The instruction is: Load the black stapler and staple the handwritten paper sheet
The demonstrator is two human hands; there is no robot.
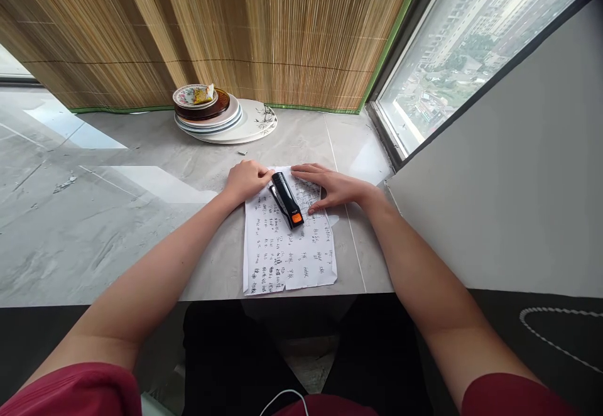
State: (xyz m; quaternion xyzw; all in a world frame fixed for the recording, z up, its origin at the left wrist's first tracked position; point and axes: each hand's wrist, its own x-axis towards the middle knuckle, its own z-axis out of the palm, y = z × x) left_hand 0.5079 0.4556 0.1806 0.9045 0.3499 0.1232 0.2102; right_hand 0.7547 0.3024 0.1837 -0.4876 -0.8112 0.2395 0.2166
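A stack of white handwritten paper sheets (287, 246) lies on the grey marble sill in front of me. A black stapler (286, 199) with an orange end rests on the sheets near their top. My left hand (245, 180) sits at the top left corner of the paper, fingers curled onto the sheets beside the stapler's tip. My right hand (325, 186) lies flat on the top right part of the paper, fingers stretched out toward the stapler, thumb on the sheet.
A stack of plates (217, 117) with a small yellow item on top stands at the back by the bamboo blind (235, 32). A window (452, 45) is at the right, beside a white wall (518, 183). The sill's front edge (141, 300) runs just below the paper.
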